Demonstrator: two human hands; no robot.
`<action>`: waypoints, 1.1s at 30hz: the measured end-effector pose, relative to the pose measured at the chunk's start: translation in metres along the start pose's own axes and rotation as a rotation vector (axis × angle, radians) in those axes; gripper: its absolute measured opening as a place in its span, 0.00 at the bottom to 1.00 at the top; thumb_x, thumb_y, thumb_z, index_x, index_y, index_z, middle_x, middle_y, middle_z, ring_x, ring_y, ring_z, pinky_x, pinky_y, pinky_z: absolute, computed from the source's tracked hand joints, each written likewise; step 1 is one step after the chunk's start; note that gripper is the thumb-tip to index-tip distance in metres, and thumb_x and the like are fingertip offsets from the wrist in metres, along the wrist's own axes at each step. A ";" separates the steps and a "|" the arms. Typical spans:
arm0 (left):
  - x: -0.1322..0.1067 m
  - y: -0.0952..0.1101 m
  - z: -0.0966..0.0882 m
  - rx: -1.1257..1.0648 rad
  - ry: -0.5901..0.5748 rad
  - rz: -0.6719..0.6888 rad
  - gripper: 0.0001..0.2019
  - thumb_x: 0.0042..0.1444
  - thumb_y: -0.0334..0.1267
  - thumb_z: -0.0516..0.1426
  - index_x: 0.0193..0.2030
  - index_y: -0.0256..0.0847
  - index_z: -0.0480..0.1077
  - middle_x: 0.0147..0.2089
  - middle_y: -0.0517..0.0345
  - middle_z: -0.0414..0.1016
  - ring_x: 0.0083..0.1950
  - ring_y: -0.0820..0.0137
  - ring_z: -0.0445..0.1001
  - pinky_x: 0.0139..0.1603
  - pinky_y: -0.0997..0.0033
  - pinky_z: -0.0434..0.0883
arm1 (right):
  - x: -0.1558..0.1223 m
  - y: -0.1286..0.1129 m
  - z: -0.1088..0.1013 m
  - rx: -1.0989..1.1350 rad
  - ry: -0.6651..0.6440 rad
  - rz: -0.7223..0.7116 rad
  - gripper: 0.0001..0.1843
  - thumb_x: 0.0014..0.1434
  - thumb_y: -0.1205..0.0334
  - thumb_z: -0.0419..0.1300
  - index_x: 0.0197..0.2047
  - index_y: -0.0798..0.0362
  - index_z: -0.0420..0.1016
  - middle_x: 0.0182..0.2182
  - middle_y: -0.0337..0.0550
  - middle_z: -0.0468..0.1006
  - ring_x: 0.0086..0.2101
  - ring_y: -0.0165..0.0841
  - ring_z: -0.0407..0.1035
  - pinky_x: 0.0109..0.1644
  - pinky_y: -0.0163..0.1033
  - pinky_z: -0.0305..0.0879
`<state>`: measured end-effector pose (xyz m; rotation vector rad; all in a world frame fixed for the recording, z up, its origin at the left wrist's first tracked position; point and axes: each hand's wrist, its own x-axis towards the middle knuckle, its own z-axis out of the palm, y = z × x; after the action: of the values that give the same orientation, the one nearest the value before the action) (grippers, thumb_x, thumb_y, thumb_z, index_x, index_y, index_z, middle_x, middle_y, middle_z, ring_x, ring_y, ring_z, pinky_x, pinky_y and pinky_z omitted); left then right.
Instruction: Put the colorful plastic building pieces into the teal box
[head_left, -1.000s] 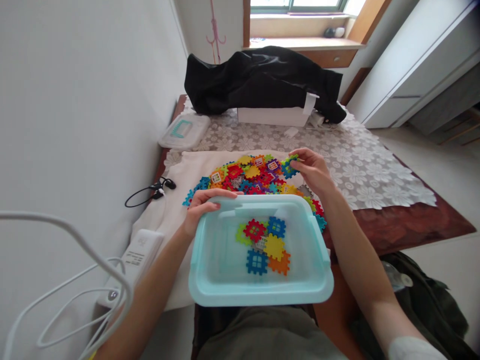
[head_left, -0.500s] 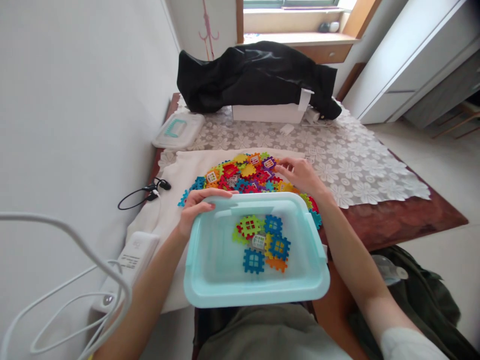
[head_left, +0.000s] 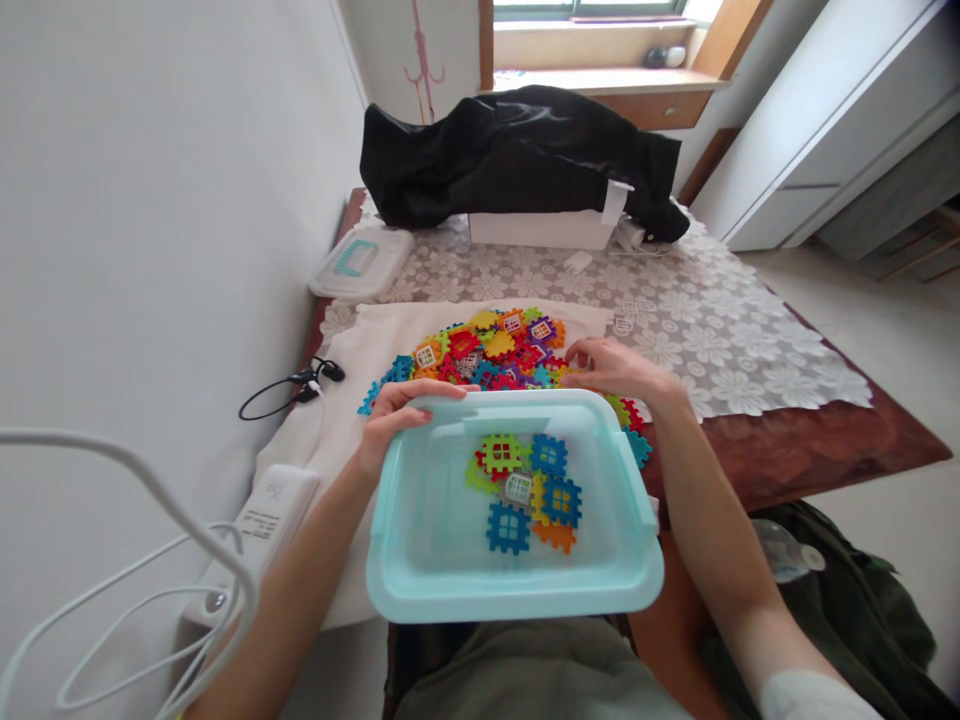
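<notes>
A light-blue plastic bin point(head_left: 439, 603) is tilted toward me in front of the pile. My left hand point(head_left: 394, 425) grips its far left corner, thumb on the inside of the rim. Inside it lie several square interlocking building blocks point(head_left: 508, 528), blue, green, yellow and orange, and a small grey-white window piece point(head_left: 519, 487). Beyond the bin a heap of colourful interlocking blocks point(head_left: 499, 345) rests on a cream cloth. At the heap's right side is my right hand point(head_left: 611, 368), its fingers curved and apart from the thumb. The bin's rim hides the heap's near part.
A clear lid point(head_left: 361, 262) with a teal handle lies at the table's left. Black earphones point(head_left: 300, 380), a white power strip point(head_left: 274, 510) and a looping white cable point(head_left: 142, 475) are on the left. A black cover point(head_left: 517, 150) drapes over a white box point(head_left: 540, 230) at the back.
My right hand has shifted a little nearer and to the right along the heap, its thumb now low beside the blocks. My left hand keeps its grip on the bin.
</notes>
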<state>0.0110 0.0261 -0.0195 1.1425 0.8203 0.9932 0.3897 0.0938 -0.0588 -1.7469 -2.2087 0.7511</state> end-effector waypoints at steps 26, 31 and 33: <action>0.004 -0.006 -0.007 -0.014 -0.043 0.001 0.21 0.49 0.36 0.63 0.48 0.40 0.91 0.55 0.45 0.90 0.53 0.53 0.89 0.50 0.66 0.83 | 0.034 -0.015 0.037 0.349 0.232 -0.173 0.08 0.58 0.57 0.71 0.37 0.51 0.80 0.35 0.40 0.81 0.38 0.38 0.72 0.44 0.43 0.64; 0.005 -0.007 -0.007 -0.036 -0.066 0.009 0.20 0.50 0.36 0.63 0.48 0.40 0.92 0.55 0.45 0.90 0.52 0.54 0.89 0.49 0.67 0.83 | 0.031 -0.021 0.033 0.447 0.280 -0.244 0.11 0.60 0.52 0.70 0.39 0.51 0.80 0.37 0.42 0.82 0.40 0.39 0.72 0.48 0.45 0.67; 0.005 -0.007 -0.008 -0.035 -0.067 0.006 0.20 0.49 0.36 0.64 0.48 0.40 0.92 0.56 0.45 0.90 0.51 0.54 0.89 0.49 0.67 0.83 | 0.026 -0.024 0.030 0.419 0.243 -0.253 0.10 0.61 0.54 0.67 0.42 0.50 0.80 0.40 0.44 0.83 0.40 0.40 0.73 0.49 0.46 0.69</action>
<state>0.0075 0.0329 -0.0286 1.1429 0.7428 0.9658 0.3481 0.1076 -0.0756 -1.2581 -1.8945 0.8184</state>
